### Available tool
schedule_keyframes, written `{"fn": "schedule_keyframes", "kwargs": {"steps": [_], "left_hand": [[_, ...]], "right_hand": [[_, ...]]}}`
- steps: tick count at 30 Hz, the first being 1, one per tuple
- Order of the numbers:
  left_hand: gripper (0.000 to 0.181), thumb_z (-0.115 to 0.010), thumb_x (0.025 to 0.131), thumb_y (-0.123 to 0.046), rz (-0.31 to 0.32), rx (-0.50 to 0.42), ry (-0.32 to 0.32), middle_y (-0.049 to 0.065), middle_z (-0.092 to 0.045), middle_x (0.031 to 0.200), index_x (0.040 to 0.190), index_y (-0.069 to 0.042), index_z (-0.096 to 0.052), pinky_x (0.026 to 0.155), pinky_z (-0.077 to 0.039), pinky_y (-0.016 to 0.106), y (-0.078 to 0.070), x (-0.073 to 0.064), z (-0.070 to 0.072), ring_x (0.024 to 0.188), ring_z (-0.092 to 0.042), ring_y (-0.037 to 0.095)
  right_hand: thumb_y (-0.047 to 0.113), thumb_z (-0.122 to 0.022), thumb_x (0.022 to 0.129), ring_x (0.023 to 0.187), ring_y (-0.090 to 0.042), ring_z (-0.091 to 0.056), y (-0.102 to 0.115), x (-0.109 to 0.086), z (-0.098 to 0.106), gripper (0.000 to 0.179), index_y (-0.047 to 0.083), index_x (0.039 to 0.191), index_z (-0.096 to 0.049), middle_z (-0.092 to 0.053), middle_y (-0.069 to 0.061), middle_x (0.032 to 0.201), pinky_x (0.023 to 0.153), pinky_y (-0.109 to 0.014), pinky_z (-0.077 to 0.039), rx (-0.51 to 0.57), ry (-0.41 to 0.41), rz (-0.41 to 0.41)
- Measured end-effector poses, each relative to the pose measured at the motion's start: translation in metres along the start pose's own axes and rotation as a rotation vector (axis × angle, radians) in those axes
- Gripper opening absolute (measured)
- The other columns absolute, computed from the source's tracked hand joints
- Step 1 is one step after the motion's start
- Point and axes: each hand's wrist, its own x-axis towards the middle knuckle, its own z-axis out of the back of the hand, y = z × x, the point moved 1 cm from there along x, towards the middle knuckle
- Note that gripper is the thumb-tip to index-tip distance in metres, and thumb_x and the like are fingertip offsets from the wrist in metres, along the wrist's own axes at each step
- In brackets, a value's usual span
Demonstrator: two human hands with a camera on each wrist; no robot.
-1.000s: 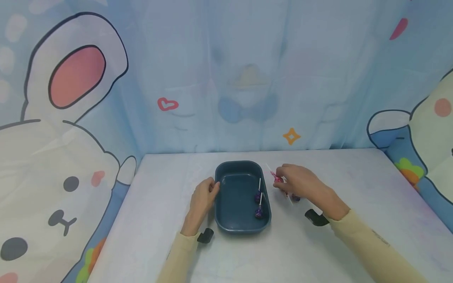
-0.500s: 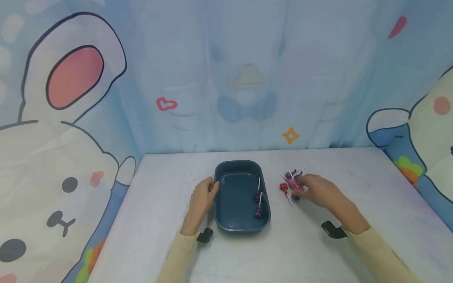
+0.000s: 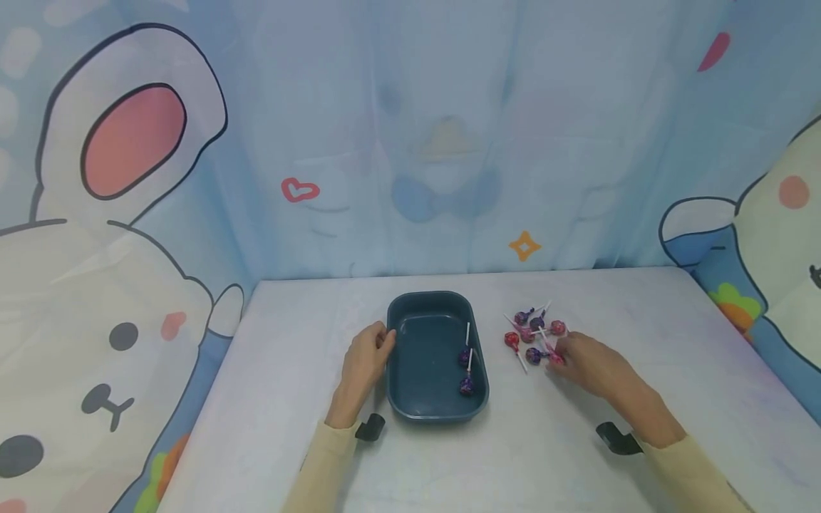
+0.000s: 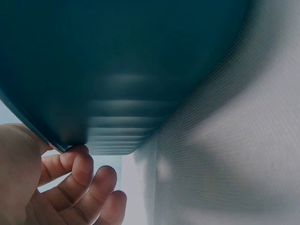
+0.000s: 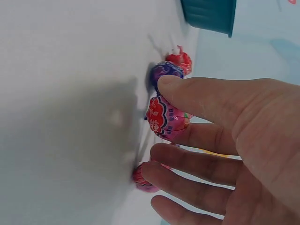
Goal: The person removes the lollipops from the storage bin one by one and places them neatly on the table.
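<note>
A dark teal plastic tray (image 3: 420, 381) stands on the table in the head view, with two purple-wrapped lollipops (image 3: 466, 386) along its right side. My left hand (image 3: 365, 360) pinches the tray's left rim between thumb and fingers, as the left wrist view also shows. To the right of the tray, my right hand (image 3: 593, 365) holds a pink lollipop (image 5: 164, 121) by its head between thumb and index finger. The other fingers extend loosely. Beside that hand lie a red lollipop (image 3: 512, 340), a purple lollipop (image 3: 534, 355) and several more, partly overlapping.
The white table (image 3: 308, 313) ends at a blue cartoon curtain (image 3: 359, 128) behind. A black wrist camera (image 3: 370, 427) hangs at the left cuff, and another black camera (image 3: 618, 439) at the right cuff.
My right hand has moved rightward and toward me, from near the tray's edge to the right of the lollipops, which now lie more spread out. The left hand and tray stay put.
</note>
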Motion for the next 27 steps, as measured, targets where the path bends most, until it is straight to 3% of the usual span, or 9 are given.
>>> {"fn": "schedule_keyframes", "kwargs": {"steps": [14,20,27], "left_hand": [[0.028,-0.047,0.093,-0.039,0.007,0.012,0.0,-0.003,-0.05,0.065,0.075,-0.018,-0.049,0.048,-0.036,0.024,0.001,0.001,-0.001,0.055,-0.046,0.01],[0.029,-0.047,0.093,-0.04,0.015,0.022,-0.001,-0.003,-0.05,0.065,0.075,-0.018,-0.049,0.048,-0.036,0.024,0.002,0.002,-0.003,0.055,-0.046,0.01],[0.029,-0.048,0.093,-0.039,-0.012,0.017,-0.016,-0.003,-0.049,0.063,0.074,-0.017,-0.049,0.047,-0.035,0.023,0.001,0.001,-0.002,0.053,-0.044,0.009]], "right_hand": [[0.032,-0.073,0.075,0.07,-0.016,-0.05,-0.007,-0.003,-0.01,0.034,0.004,0.093,-0.063,-0.057,-0.004,0.081,0.066,-0.036,-0.047,-0.032,0.001,0.014],[0.031,-0.074,0.075,0.068,-0.016,-0.048,-0.006,-0.003,-0.012,0.034,0.004,0.093,-0.063,-0.055,-0.002,0.078,0.064,-0.033,-0.045,-0.035,0.0,-0.006],[0.035,-0.073,0.075,0.07,-0.017,-0.049,-0.007,-0.004,-0.01,0.041,0.003,0.098,-0.063,-0.057,-0.005,0.081,0.067,-0.037,-0.048,-0.032,0.012,0.008]]}}
